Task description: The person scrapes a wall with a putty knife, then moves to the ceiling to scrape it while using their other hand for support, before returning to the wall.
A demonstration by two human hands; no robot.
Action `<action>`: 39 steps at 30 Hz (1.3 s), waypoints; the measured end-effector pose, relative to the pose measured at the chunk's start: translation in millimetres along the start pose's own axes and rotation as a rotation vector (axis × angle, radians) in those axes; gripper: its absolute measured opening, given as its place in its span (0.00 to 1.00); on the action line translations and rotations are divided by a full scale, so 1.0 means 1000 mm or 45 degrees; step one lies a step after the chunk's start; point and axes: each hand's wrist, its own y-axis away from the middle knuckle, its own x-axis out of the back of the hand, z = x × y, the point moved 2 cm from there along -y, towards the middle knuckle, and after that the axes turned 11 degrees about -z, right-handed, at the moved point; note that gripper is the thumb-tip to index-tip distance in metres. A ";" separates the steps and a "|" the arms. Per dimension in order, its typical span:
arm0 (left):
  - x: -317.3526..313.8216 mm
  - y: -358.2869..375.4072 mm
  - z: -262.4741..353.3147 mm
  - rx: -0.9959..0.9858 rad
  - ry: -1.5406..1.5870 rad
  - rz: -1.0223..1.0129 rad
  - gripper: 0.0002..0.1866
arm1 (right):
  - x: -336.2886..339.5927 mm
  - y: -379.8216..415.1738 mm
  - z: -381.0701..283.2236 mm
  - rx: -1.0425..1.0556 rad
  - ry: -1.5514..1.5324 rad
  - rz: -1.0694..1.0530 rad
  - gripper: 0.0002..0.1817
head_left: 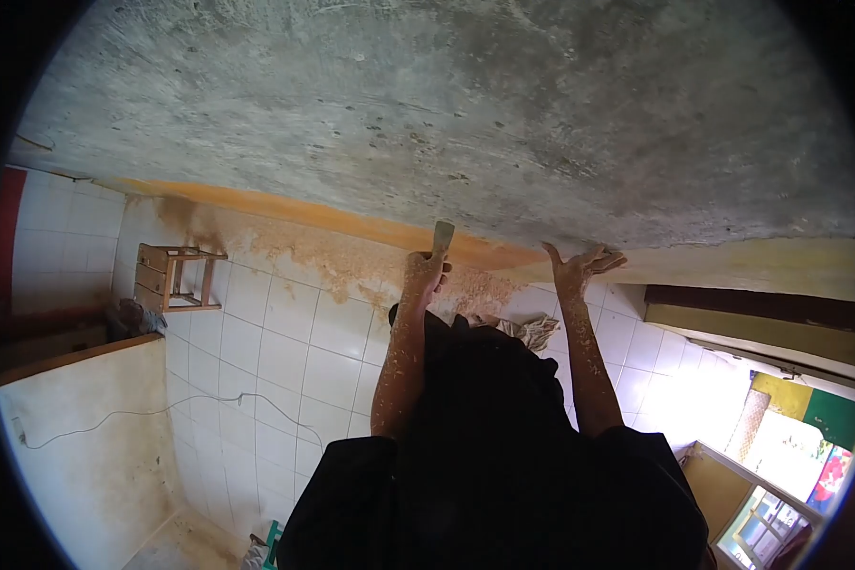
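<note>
My left hand [427, 274] is closed around a scraper [442, 239], whose flat blade rests against the lower part of the grey wall [446, 123], by an orange painted strip [351, 220]. Spread fingers of my right hand [584, 268] touch or nearly touch the wall farther right, and nothing shows in that hand. Pale flakes cover both forearms. Crumbled debris [332, 261] lies on the white tiled floor beneath the wall.
A wooden stool [180, 278] stands at the left. A thin cable [247, 396] crosses the tiles. Crumpled cloth [532, 330] lies on the floor between my arms. A doorway frame [760, 328] and a bright opening are at the right.
</note>
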 end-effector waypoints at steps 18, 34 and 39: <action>-0.048 -0.026 -0.031 0.119 -0.052 -0.123 0.17 | 0.019 -0.026 0.004 0.113 -0.052 0.024 0.71; -0.091 -0.031 -0.050 0.021 0.084 -0.002 0.20 | 0.011 -0.020 0.010 0.168 -0.035 -0.079 0.68; -0.087 -0.050 -0.061 0.064 0.084 0.009 0.18 | 0.010 -0.014 0.009 0.178 -0.032 -0.084 0.70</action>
